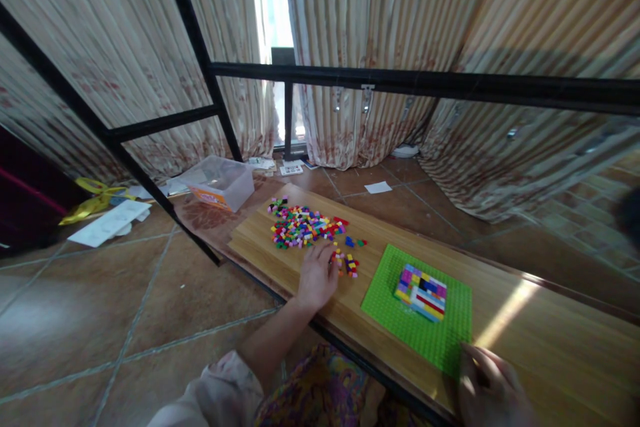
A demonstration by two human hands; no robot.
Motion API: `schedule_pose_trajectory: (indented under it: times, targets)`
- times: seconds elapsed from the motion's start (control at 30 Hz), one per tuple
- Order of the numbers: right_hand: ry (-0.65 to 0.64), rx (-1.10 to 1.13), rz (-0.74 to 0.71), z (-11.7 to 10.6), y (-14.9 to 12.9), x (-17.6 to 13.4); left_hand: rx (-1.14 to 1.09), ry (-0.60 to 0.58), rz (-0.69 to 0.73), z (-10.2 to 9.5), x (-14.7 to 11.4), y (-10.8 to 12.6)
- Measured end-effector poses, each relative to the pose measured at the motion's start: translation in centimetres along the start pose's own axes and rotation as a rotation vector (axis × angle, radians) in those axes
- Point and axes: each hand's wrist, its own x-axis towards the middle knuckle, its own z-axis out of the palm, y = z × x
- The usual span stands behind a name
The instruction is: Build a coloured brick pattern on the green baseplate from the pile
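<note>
My left hand is over the wooden board beside a heap of small coloured building bricks. Its fingers curl down by a few loose bricks; anything between the fingertips is hidden. A green studded baseplate lies to the right, carrying a low block of joined bricks in purple, yellow, white, red and blue. At the baseplate's near right corner is my right hand, fingers bent and closed against the plate's edge.
Beyond the heap stands a clear plastic box with an orange label. A black metal frame crosses in front of patterned curtains. Papers and white trays lie on the tiled floor.
</note>
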Motion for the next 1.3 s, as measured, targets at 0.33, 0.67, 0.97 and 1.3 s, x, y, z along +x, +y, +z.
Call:
schedule_pose_trajectory:
  times: [0.33, 0.67, 0.97, 1.3]
  targets:
    - [0.010, 0.012, 0.022, 0.4, 0.5, 0.1, 0.272, -0.155, -0.190, -1.3, 7.4, -5.5]
    - [-0.034, 0.003, 0.041, -0.1, -0.2, 0.0, -0.508, -0.211, -0.366, -2.0, 5.0, -2.3]
    - [0.068, 0.222, 0.079, -1.7, -2.4, 0.2, -1.454, -0.317, -0.782, -5.3, 1.4, 4.4]
    - [-0.276, 0.873, -0.400, -6.8, -15.2, -2.5, -1.423, -0.655, -0.833, -7.1, -3.7, 9.6]
